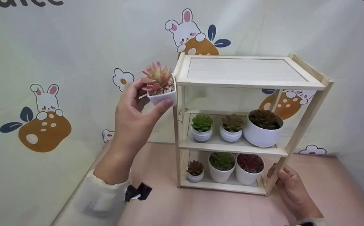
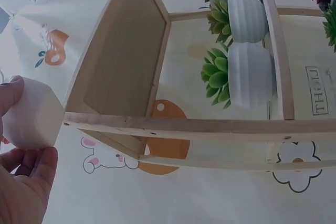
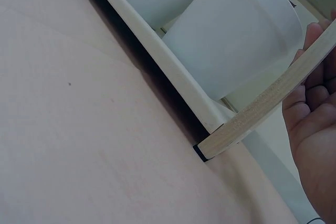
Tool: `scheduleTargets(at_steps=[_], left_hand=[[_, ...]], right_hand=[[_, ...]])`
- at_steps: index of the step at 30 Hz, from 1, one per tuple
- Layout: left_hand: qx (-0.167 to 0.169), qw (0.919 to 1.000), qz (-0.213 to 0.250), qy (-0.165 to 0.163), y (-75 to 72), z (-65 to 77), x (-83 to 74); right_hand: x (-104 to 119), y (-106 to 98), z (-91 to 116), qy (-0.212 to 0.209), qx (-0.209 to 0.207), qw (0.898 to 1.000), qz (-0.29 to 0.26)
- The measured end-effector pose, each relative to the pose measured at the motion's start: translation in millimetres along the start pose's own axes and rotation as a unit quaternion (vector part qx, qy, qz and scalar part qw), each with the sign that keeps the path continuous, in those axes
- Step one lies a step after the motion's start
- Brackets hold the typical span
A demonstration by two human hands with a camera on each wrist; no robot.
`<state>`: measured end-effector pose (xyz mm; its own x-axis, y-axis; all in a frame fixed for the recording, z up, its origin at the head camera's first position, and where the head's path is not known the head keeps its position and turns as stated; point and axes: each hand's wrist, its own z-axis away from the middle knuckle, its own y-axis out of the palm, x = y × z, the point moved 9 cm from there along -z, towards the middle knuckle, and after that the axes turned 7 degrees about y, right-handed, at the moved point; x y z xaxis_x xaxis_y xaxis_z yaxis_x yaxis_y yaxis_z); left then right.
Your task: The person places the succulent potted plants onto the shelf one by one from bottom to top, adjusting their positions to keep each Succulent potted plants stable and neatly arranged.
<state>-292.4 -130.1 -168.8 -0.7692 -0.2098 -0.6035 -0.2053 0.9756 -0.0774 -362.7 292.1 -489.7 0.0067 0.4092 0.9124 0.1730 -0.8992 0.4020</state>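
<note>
In the head view my left hand (image 1: 133, 114) pinches a small white pot with a pink succulent (image 1: 161, 92), thumb on the near side. The pot is up beside the top left corner of a wooden shelf (image 1: 232, 152); the left wrist view shows the white pot (image 2: 37, 114) close to the shelf's top edge. Low on the shelf's right side, my right hand (image 1: 291, 188) grips the front post, with fingers showing on both sides of it. In the right wrist view, curled fingers of the right hand (image 3: 320, 114) lie behind the post (image 3: 262, 100).
On the middle shelf stand a green succulent (image 1: 202, 127), a brown one (image 1: 231, 127) and a larger white pot (image 1: 263, 133). Below are a small reddish succulent (image 1: 195, 171), a green one (image 1: 222, 166) and a dark red one (image 1: 250, 168). Printed cloth (image 1: 84, 37) hangs behind.
</note>
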Motion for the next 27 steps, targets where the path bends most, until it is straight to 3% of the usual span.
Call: scheduleTargets(at_steps=[9, 14, 21, 27], left_hand=[[0.004, 0.9998, -0.002, -0.022, 20.3, -19.3, -32.9], [0.011, 0.9991, -0.027, -0.031, 31.9, -25.9, -38.5], [0.032, 0.9948, -0.092, -0.027, 47.6, -34.2, -24.8], [0.053, 0.9927, -0.107, -0.021, 59.5, -45.0, -6.8]], right_hand=[[0.1, 0.0, 0.2, 0.003, -0.005, 1.000, 0.013], [-0.4, -1.1, 0.2, 0.008, -0.016, 1.000, 0.018], [0.1, -2.6, 0.5, 0.009, -0.024, 0.999, 0.020], [-0.3, -3.3, 0.2, 0.013, -0.027, 0.999, 0.019]])
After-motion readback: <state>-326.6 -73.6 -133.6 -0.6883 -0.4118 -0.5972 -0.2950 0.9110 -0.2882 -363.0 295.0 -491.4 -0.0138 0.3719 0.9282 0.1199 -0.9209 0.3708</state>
